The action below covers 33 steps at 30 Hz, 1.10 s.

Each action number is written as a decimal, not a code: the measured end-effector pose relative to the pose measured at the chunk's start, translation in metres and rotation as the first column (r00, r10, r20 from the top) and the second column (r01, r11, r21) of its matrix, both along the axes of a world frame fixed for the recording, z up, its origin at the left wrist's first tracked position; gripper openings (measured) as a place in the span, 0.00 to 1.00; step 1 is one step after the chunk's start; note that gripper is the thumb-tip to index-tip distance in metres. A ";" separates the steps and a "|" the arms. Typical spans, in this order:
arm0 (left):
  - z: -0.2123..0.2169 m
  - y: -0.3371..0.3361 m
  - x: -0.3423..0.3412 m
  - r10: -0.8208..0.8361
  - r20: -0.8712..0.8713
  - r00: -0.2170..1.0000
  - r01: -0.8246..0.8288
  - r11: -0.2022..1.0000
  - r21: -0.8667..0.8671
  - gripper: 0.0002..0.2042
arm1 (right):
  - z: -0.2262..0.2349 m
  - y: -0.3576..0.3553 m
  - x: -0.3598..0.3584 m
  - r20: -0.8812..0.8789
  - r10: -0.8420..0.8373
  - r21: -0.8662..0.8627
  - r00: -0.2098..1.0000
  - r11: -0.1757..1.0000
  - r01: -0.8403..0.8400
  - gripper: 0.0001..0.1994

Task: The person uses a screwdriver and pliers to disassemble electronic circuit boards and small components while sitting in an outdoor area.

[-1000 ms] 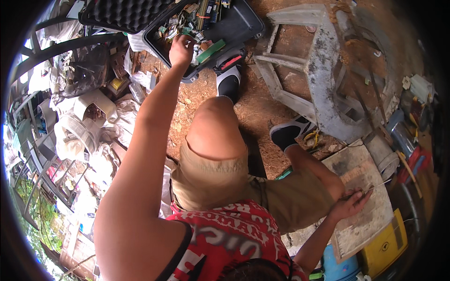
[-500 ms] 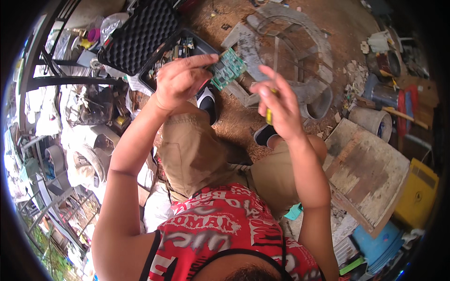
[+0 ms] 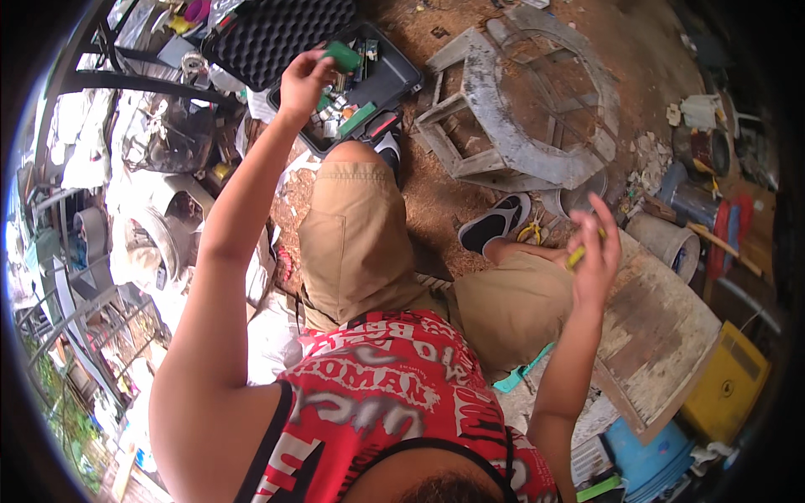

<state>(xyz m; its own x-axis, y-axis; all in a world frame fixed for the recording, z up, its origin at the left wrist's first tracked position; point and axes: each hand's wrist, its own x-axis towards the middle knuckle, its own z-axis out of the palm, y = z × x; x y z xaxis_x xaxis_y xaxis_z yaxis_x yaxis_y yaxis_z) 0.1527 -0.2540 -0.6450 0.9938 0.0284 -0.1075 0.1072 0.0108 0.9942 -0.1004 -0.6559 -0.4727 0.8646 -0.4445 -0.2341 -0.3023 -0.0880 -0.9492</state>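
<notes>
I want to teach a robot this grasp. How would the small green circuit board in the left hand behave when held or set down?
The green circuit board looks thin and flat, so probably stiff and light; the left hand pinches it by fingertips alone. Its edges likely give a firm, non-slippery hold. Dropped into the cluttered black case, it would probably lie flat, not roll, though any soldered parts may be fragile.

Green board (image 3: 343,55) over open toolcase (image 3: 394,80)
</notes>
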 end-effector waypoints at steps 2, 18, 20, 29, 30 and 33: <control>-0.062 0.040 -0.001 0.080 -0.355 0.932 -0.171 0.958 -0.232 0.08 | -0.005 -0.023 -0.025 -0.060 -0.159 0.039 0.985 0.986 0.161 0.19; 0.173 -0.323 -0.089 -0.836 0.548 -0.033 0.246 0.524 0.815 0.24 | -0.034 -0.103 0.035 0.096 -0.209 0.555 0.973 0.823 0.122 0.17; 0.160 -0.306 -0.070 -0.815 0.566 0.127 0.352 0.571 0.742 0.31 | -0.098 -0.152 0.033 -0.080 -0.305 0.082 0.949 0.947 0.312 0.17; -0.025 0.063 0.020 -0.169 -0.153 0.974 0.222 0.544 0.809 0.18 | -0.214 -0.249 0.048 -0.507 -0.357 -0.844 0.785 0.391 -0.368 0.22; -0.040 0.099 0.012 -0.037 -0.171 0.985 0.170 0.431 0.886 0.20 | -0.211 -0.243 0.048 -0.512 -0.372 -0.836 0.774 0.422 -0.350 0.23; -0.077 0.131 0.004 0.096 -0.343 0.934 0.291 0.350 0.890 0.20 | -0.218 -0.260 0.022 -0.389 -0.290 -0.825 0.875 0.533 -0.190 0.22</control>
<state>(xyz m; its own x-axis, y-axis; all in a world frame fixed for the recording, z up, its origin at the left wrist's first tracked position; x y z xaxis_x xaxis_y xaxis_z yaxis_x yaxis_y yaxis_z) 0.1571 -0.1229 -0.7220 0.9148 0.2058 -0.3477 0.3080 -0.9121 0.2705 -0.0781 -0.9162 -0.6903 0.7360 -0.6738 -0.0658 -0.6712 -0.7136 -0.2004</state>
